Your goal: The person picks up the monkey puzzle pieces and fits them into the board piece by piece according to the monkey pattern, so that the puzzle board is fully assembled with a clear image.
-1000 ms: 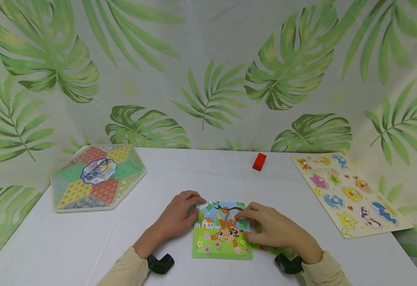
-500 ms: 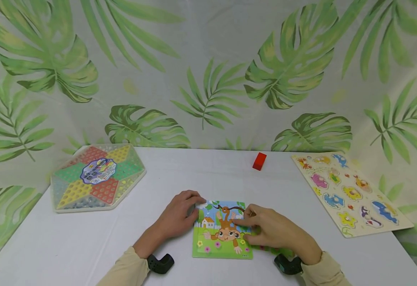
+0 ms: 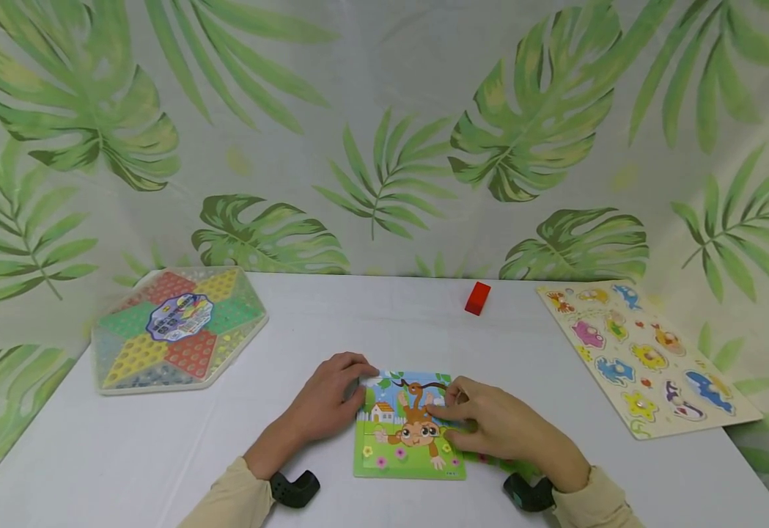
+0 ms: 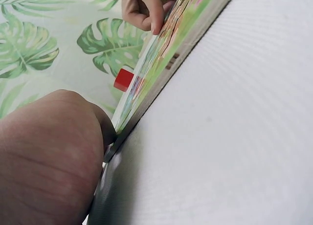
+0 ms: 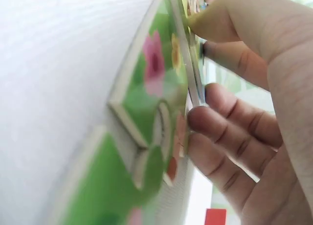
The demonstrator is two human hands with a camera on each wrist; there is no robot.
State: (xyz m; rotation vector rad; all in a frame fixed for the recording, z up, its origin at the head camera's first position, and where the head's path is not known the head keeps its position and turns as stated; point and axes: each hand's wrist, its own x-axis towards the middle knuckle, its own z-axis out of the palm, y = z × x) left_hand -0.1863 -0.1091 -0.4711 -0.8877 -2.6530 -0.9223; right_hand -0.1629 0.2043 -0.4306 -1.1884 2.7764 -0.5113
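A jigsaw puzzle point(image 3: 391, 449) with an upside-down monkey, a house and flowers lies in a green-edged board before the person. At its upper left corner rests the left hand point(image 3: 331, 396), index fingertip along the top edge and thumb by the left side. In the left wrist view, a finger of that hand point(image 4: 54, 156) touches the board's edge. From the right comes the right hand point(image 3: 499, 418), index finger and thumb set on a puzzle piece point(image 3: 453, 423) at the right of the picture. Its other fingers point(image 5: 230, 171) are bent and hold nothing.
Loose green puzzle pieces point(image 5: 154, 63) with flowers lie right of the board, partly under the right hand. A red block point(image 3: 478, 298) is farther back. A hexagonal Chinese checkers set point(image 3: 127, 323) lies at left, an animal peg puzzle point(image 3: 635, 385) at right.
The right index fingertip has slid slightly left and toward the person over the puzzle, with the thumb close by. The left hand keeps its place at the corner.
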